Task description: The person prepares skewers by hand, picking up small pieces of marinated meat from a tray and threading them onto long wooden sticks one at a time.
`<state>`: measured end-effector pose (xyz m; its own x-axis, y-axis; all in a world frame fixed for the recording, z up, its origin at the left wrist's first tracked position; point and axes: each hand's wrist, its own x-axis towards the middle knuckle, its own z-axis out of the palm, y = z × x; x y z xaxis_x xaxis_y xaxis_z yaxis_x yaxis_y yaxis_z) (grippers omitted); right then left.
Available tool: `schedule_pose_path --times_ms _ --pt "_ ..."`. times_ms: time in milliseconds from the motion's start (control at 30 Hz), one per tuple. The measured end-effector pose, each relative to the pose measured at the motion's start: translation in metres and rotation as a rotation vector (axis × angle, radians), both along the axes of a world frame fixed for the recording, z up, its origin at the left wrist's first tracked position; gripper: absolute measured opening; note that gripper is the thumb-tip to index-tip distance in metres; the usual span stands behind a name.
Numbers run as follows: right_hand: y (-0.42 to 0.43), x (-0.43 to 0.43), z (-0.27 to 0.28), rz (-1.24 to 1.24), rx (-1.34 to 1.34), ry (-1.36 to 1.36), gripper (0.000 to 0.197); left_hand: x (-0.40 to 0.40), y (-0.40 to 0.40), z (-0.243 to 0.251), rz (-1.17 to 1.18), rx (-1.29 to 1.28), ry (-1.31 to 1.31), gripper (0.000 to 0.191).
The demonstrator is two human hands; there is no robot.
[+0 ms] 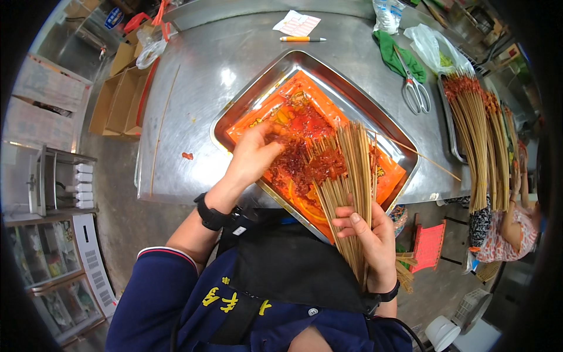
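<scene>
A stainless steel tray (281, 59) holds an orange printed plastic bag (239, 127) lying flat. Dark red, sauced pieces of food (288, 169), probably meat, sit on the bag. My left hand (255, 154) reaches in from the left, and its fingertips are in the red food. Whether they pinch a piece is hidden. A thick bundle of bamboo skewers (356, 171) slants over the tray's right half, with my right hand (371, 229) closed around its lower part. Some skewers have their far ends among the red pieces. One loose skewer (422, 156) crosses the tray's right rim.
On the steel table (198, 88) lie scissors (415, 90) on a green cloth (389, 50), a pen (303, 39) and a single skewer (165, 127). Loaded skewers (466, 136) overhang the right edge. Cardboard boxes (118, 103) stand left. Another person (506, 237) is at the right.
</scene>
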<state>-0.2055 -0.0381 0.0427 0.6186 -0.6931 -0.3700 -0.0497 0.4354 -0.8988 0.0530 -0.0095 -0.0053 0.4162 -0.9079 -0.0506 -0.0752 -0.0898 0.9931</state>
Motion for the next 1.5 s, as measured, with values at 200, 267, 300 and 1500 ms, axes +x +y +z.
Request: schedule_pose_path --times_ms 200,267,300,1500 --pt "0.001 0.001 -0.005 -0.026 0.011 -0.069 0.032 0.018 0.016 0.018 -0.146 0.270 -0.751 0.015" --pt "0.000 0.000 -0.006 -0.020 -0.010 -0.079 0.029 0.018 0.019 0.015 -0.282 0.336 -0.848 0.013" --pt "0.000 0.000 -0.006 -0.019 -0.016 -0.066 0.029 0.014 0.019 0.017 -0.284 0.339 -0.847 0.013" --pt "0.002 0.004 -0.011 -0.054 -0.220 0.177 0.019 0.016 0.007 0.007 -0.207 0.422 -0.693 0.021"
